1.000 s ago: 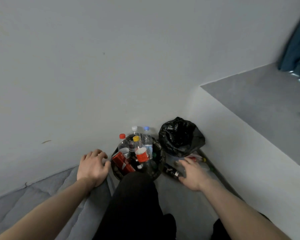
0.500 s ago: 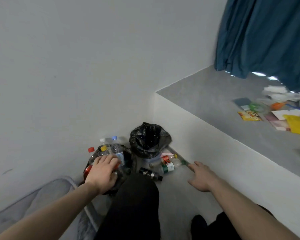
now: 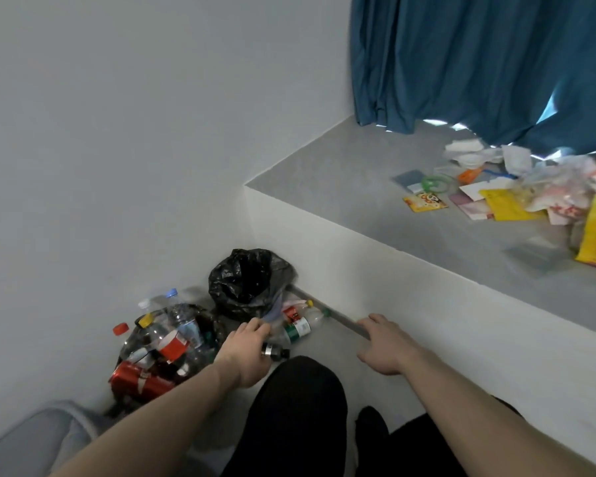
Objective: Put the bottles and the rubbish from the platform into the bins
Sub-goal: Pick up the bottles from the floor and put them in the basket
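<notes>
Change: since half a second ago the left hand (image 3: 246, 352) has left the top of the bottle bin (image 3: 167, 352) and crossed right to the small dark bottle (image 3: 274, 351) on the floor; my view has swung right, so more of the platform (image 3: 351, 208) shows.
Bottle bin: far left against the wall, crammed with clear plastic bottles, red, yellow, white and blue caps sticking up, a red can low at its front.
Left hand: I read the fingers as curled over the dark bottle's near end, back of the hand up; I cannot tell whether they actually clasp it, since the hand hides the contact.
Black-bag bin (image 3: 250, 282): just behind the left hand, in the corner by the platform's white wall, mouth open.
Loose bottles (image 3: 301, 321): on the floor between the black-bag bin and the platform wall, lying on their sides, one with a green label, one with a red label.
Right hand (image 3: 384, 346): palm down, fingers loosely spread and holding nothing, at the foot of the platform wall.
Rubbish (image 3: 516, 197): on the platform at right, near the blue curtain (image 3: 479, 60); wrappers, crumpled tissue, yellow packets, well apart from both bins.
</notes>
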